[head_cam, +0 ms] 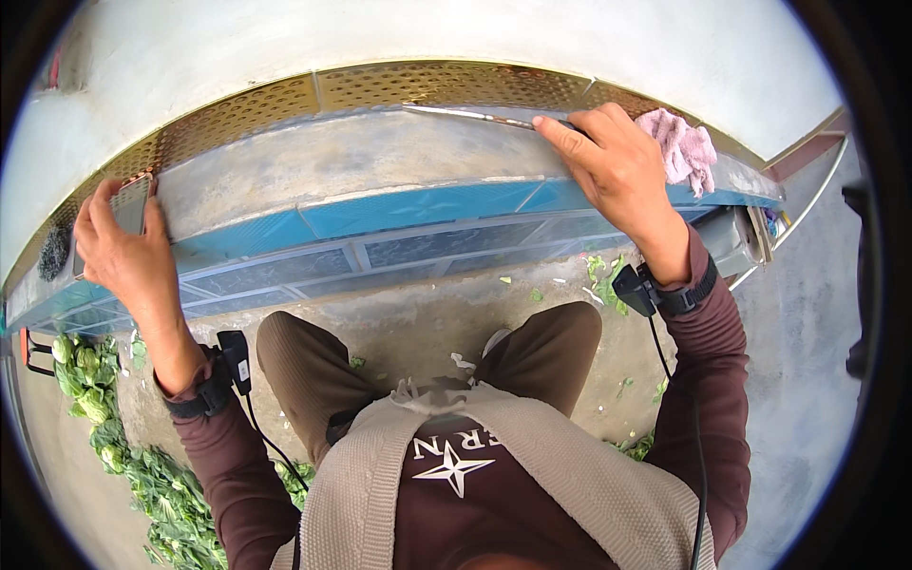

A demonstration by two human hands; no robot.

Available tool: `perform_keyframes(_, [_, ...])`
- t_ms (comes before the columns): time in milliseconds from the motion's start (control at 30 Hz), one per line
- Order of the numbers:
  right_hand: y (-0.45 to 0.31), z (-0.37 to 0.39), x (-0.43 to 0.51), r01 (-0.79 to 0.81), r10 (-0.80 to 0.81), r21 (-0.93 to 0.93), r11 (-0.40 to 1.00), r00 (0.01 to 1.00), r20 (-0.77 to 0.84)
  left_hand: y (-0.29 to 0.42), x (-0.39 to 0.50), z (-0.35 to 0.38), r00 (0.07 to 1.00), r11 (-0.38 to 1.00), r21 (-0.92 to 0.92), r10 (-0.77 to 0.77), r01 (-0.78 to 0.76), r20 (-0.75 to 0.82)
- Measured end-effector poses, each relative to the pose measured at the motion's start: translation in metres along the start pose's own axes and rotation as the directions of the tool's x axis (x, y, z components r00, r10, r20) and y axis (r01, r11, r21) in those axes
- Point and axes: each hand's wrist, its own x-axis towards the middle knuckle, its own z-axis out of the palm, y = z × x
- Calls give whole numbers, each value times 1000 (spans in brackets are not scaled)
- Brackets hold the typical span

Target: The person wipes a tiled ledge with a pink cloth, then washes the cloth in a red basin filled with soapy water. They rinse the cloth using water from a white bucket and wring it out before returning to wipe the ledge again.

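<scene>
On the grey concrete ledge [285,167], my left hand [128,249] grips a flat dark smartphone-like object [132,206] by its edges, at the left. At the right, my right hand [616,167] holds a knife [470,115] with a long narrow blade; its tip points left, close to the gold patterned tile strip [456,84]. Most of the knife's handle is hidden under the fingers. A crumpled pink cloth [680,149] lies on the ledge just right of my right hand. A dark scouring pad [53,253] sits left of my left hand.
Blue tiles [420,210] face the ledge's front. Leafy green vegetables [167,491] lie along the floor at left, with leaf scraps [609,285] scattered near my feet. A grey container [727,239] stands below the ledge's right end, near a pale curved hose or pipe [819,192].
</scene>
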Motion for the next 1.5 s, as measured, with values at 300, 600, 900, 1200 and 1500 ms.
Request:
perform_keyframes(300, [2, 7, 11, 61, -62, -22, 998, 997, -47, 10, 6, -2, 998, 997, 71, 21, -17, -51])
perform_keyframes(600, [0, 5, 7, 36, -38, -55, 998, 999, -26, 65, 6, 0, 989, 847, -526, -7, -71, -145])
perform_keyframes(900, [-6, 1, -1, -77, 78, -23, 997, 994, 76, 61, 7, 13, 974, 935, -324, 78, -146, -213])
perform_keyframes(1200, [-10, 12, -7, -63, 57, -79, 995, 995, -76, 62, 11, 12, 954, 950, -230, 149, -211, -261])
perform_keyframes(1500, [-14, 6, -5, -64, 57, -118, 991, 996, -65, 61, 10, 14, 957, 955, -213, 153, -207, -246])
